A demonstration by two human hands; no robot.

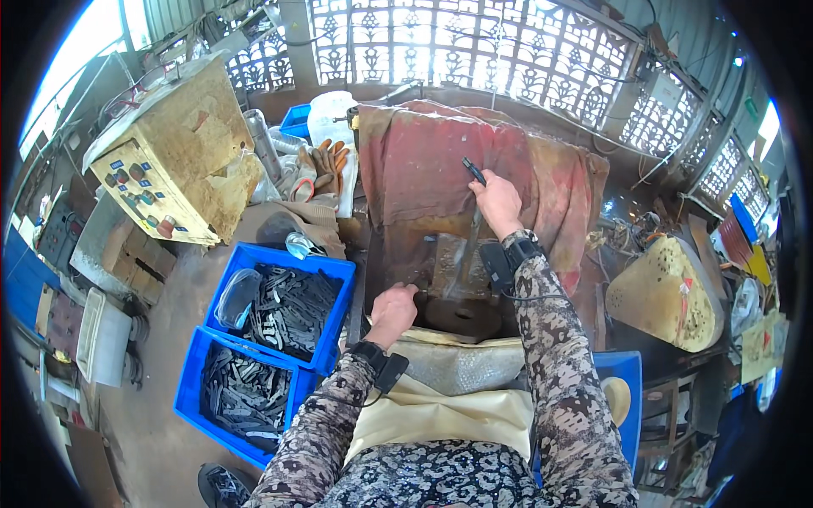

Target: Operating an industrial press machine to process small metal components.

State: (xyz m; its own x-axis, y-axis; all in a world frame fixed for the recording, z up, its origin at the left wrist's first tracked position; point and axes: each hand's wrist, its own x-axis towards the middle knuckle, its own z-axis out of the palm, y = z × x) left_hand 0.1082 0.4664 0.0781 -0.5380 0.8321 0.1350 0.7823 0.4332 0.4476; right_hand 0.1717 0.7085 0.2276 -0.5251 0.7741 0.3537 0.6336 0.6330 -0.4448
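Observation:
My right hand [498,203] is raised in front of a red and brown cloth [423,165] draped over a machine. It is closed on a short dark narrow piece [472,169] whose end sticks out past the fingers. My left hand [394,313] is lower, at the left side of the machine's open bay, with its fingers curled together; whatever they may hold is hidden. Between and below the hands lies a dark round disc [461,315] with a hole in its middle. Behind it stands a worn, dirty plate [449,262].
Two blue crates [254,254] full of dark narrow metal pieces stand to my left; a clear goggle-like cover [239,298] lies in one. Beyond are orange-brown gloves [326,161] and a control box [178,161] with knobs. A blue bin [622,372] and a yellowish stained block [669,292] are right.

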